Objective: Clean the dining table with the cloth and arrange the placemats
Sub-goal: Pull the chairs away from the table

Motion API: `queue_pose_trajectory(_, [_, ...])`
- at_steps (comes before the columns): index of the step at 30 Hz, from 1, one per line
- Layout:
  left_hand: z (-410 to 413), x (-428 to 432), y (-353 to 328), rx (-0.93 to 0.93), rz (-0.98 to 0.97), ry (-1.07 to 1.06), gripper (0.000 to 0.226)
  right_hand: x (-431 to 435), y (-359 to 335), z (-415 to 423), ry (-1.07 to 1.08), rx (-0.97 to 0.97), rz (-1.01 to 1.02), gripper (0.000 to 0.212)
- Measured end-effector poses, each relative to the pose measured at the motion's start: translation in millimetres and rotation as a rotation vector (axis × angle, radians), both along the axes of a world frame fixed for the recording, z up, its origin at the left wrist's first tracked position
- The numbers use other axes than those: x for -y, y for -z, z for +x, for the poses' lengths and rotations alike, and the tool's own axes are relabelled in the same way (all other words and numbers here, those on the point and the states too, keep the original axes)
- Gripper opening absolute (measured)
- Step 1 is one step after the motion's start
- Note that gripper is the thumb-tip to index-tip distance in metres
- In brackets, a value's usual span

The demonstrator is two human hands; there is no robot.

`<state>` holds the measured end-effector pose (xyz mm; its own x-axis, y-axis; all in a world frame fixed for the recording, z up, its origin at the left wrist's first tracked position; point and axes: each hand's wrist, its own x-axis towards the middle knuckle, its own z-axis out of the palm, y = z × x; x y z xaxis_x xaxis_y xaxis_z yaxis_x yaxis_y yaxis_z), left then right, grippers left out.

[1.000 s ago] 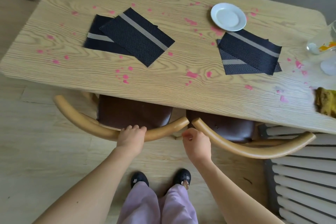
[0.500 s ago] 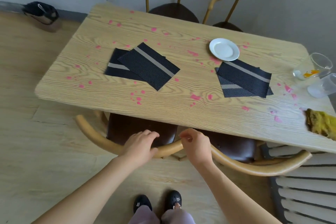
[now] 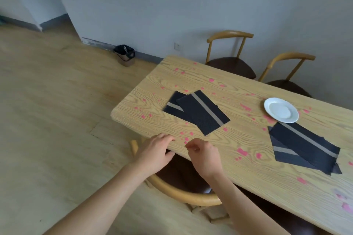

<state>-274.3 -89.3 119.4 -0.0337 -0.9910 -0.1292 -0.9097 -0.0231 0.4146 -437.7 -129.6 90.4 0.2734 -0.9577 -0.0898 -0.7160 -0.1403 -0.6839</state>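
While both my hands hover empty at the worktop (image 3: pixel 248 170) edge, left hand (image 3: pixel 154 153) spread, right hand (image 3: pixel 204 155) loosely curled, the overlapping placemats (image 3: pixel 198 114) lie at one o'clock among pink spots (image 3: pixel 241 151), cloth out of view.

Bare table edge (image 3: pixel 145 120) ahead — overlapped placemats (image 3: pixel 198 113) beyond, plate (image 3: pixel 281 110) farther right.

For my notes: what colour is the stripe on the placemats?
Light grey-beige stripe on the black placemats, seen best in the head view.
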Motion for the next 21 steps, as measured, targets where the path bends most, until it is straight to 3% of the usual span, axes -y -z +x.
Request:
queue_pose_trajectory(10, [105.4,34.2,-6.5,-0.047,-0.013,-0.013,0.046,34.2,-11.6,109.5,-0.042,0.004,-0.102,0.028])
queue_pose_trajectory(21, [351.0,98.3,-29.4,-0.024,-0.036,0.106,0.045,91.6,-27.2,348.2,0.144,0.084,-0.069,0.026])
